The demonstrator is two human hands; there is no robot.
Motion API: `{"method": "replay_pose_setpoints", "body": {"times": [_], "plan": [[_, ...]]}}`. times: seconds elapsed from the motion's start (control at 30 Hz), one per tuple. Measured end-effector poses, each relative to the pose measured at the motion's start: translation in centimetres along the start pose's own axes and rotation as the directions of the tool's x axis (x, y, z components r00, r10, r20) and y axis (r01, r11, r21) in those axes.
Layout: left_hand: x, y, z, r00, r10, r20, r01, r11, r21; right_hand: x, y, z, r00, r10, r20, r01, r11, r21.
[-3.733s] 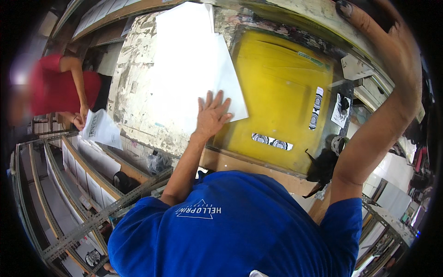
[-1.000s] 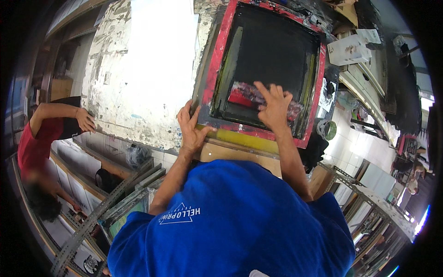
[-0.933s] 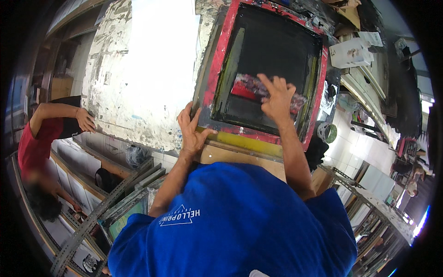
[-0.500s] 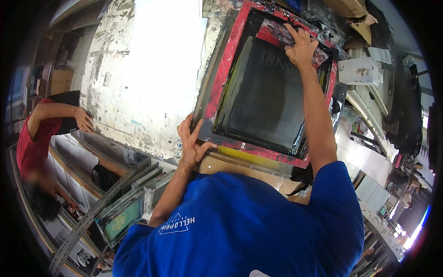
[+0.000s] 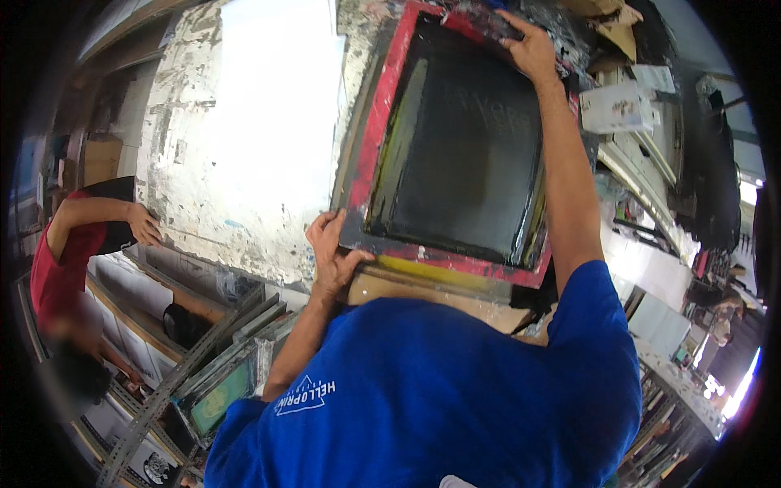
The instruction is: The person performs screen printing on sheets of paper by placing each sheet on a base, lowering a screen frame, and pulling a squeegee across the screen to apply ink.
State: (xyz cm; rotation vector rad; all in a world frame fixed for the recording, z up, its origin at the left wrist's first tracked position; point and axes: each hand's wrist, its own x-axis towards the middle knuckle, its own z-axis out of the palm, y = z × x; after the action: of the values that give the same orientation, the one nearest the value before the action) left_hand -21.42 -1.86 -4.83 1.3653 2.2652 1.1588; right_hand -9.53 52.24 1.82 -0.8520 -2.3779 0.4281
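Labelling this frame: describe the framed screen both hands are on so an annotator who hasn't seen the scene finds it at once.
Start at the long paint-crusted white table. At its right edge lies the printing screen, a dark mesh rectangle in a red frame. The left hand grips its near corner and the right hand presses its far end; nothing else nearby is red-framed with black mesh.

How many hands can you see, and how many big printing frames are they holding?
Hands of the person in blue: 2, the left hand and the right hand
Hands of the co-worker in red: 1, one hand
Red-edged screen frame: 1
Total: 4
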Motion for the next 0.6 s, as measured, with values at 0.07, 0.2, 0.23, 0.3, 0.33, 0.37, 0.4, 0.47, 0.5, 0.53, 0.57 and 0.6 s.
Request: {"method": "replay_pose_setpoints", "body": {"times": [0.07, 0.2, 0.23, 0.3, 0.33, 0.37, 0.4, 0.47, 0.5, 0.53, 0.57, 0.6], "plan": [[0.1, -0.1, 0.6, 1.000, -0.020, 0.011, 0.020, 0.998, -0.052, -0.6, 2.2, -1.1, 0.957, -0.216, -0.194, 0.239, 0.966, 0.100], [-1.1, -0.2, 1.0, 0.994, -0.070, -0.084, 0.058, 0.988, -0.140, -6.6, -5.2, -5.2, 0.893, 0.415, 0.173, -0.448, 0.792, 0.415], [-1.0, 0.1, 0.9, 0.994, -0.057, -0.093, 0.041, 0.986, -0.165, -8.7, -6.9, -6.4, 0.900, 0.393, 0.187, -0.434, 0.775, 0.459], [-0.4, 1.0, 0.4, 0.992, -0.032, -0.120, 0.006, 0.977, -0.212, -12.5, -10.9, -8.6, 0.902, 0.366, 0.230, -0.432, 0.761, 0.483], [0.0, 1.5, 0.2, 0.987, -0.002, -0.160, -0.035, 0.974, -0.224, -14.5, -13.0, -9.7, 0.893, 0.365, 0.263, -0.449, 0.765, 0.462], [0.4, 2.1, -0.2, 0.979, 0.028, -0.200, -0.075, 0.970, -0.233, -16.3, -15.3, -10.7, 0.923, 0.298, 0.243, -0.378, 0.819, 0.431], [1.0, 2.8, -0.6, 0.969, 0.055, -0.241, -0.114, 0.964, -0.238, -17.7, -17.6, -11.7, 0.947, 0.228, 0.228, -0.304, 0.865, 0.399], [2.6, 4.7, -1.4, 0.944, 0.074, -0.322, -0.169, 0.945, -0.279, -19.4, -22.2, -14.0, 0.957, 0.190, 0.221, -0.242, 0.939, 0.244], [3.6, 5.6, -1.8, 0.928, 0.080, -0.365, -0.195, 0.936, -0.292, -19.9, -24.4, -15.0, 0.959, 0.167, 0.229, -0.201, 0.970, 0.135], [4.6, 6.4, -2.4, 0.914, 0.118, -0.388, -0.226, 0.942, -0.247, -19.8, -26.6, -16.4, 0.952, 0.159, 0.260, -0.154, 0.987, -0.043], [5.3, 7.8, -2.8, 0.903, 0.024, -0.429, -0.189, 0.918, -0.347, -19.4, -28.1, -17.4, 0.944, 0.149, 0.296, -0.088, 0.974, -0.211], [6.5, 9.3, -3.2, 0.896, 0.003, -0.445, -0.206, 0.889, -0.409, -19.1, -29.0, -18.3, 0.969, 0.076, 0.233, -0.023, 0.975, -0.222]]}}
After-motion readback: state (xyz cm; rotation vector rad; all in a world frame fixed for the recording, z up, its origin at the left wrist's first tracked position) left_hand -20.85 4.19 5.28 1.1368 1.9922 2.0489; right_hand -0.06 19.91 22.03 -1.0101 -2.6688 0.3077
